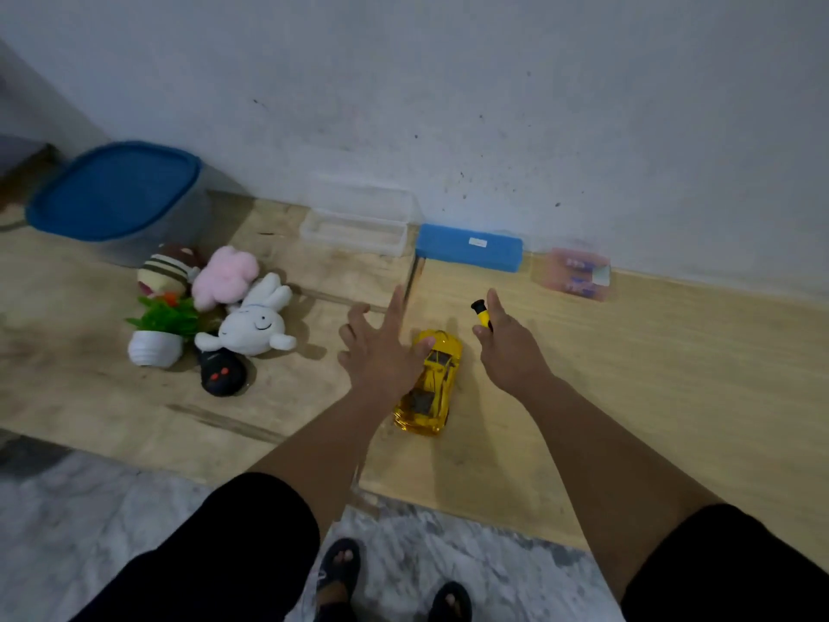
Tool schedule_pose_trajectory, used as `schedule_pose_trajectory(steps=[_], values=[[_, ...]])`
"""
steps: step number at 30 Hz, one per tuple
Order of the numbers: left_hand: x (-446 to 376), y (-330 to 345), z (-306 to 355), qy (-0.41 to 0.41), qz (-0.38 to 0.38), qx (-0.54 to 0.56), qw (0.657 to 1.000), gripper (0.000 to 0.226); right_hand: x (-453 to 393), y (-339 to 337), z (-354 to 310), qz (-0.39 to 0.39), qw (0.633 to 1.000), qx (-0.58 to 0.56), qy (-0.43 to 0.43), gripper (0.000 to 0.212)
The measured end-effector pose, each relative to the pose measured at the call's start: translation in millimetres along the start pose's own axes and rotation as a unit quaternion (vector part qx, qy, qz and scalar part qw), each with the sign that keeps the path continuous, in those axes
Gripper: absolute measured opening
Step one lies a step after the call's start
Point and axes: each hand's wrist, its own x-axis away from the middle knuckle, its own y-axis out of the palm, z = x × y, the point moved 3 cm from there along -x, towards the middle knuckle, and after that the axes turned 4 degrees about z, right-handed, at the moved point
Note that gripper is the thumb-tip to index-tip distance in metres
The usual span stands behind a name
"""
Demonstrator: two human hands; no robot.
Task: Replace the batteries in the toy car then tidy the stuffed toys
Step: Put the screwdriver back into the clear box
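At the far left of the wooden surface [673, 374], against the wall, sits a grey tub with a blue lid [114, 190]. Just in front of it lies a heap of stuffed toys: a striped brown one [167, 267], a pink one [226, 276], a white rabbit [255, 323] and a black one with red marks [222, 374], crowded around a small potted plastic plant [159, 334]. Further right, by the wall, stand an open clear box [354, 231], then a blue case [469, 246], then a small clear packet of batteries [574, 273].

The left hand [381, 347] hovers with fingers spread wide, its thumb tip touching the front of the yellow toy car [428, 388], which stands on its wheels on the surface between the two hands. The right hand [509, 347] has its fingers curled around a yellow-and-black screwdriver [482, 314], index finger stretched out beside the handle, which pokes out towards the wall.
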Motion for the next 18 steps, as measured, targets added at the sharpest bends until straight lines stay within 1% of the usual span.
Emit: schedule_pose_trajectory(steps=[3,6,10,12,15,18], values=[[-37.9,-39.2,-16.4,0.033,0.056,-0.026,0.998,0.085,-20.3,-5.5,-34.2,0.007,0.999,0.023,-0.034,0.055],[-80.5,-72.0,-35.1,0.053,0.07,-0.056,0.995,0.097,-44.2,-3.1,-70.1,0.005,0.996,0.052,-0.074,0.054],[-135.6,-97.2,-57.6,0.079,0.061,-0.083,0.991,0.108,-84.9,13.4,-113.9,-0.012,0.986,0.114,-0.119,0.056],[-169.2,-100.6,-68.7,0.101,0.048,-0.103,0.988,0.112,-110.6,28.4,-135.5,-0.009,0.983,0.134,-0.129,0.053],[-216.0,-97.4,-80.4,0.158,0.016,-0.14,0.977,0.116,-148.8,56.1,-161.4,-0.015,0.97,0.194,-0.148,0.053],[-255.1,-90.9,-87.4,0.215,-0.014,-0.175,0.961,0.12,-184.9,82.2,-177.5,-0.01,0.964,0.214,-0.155,0.051]])
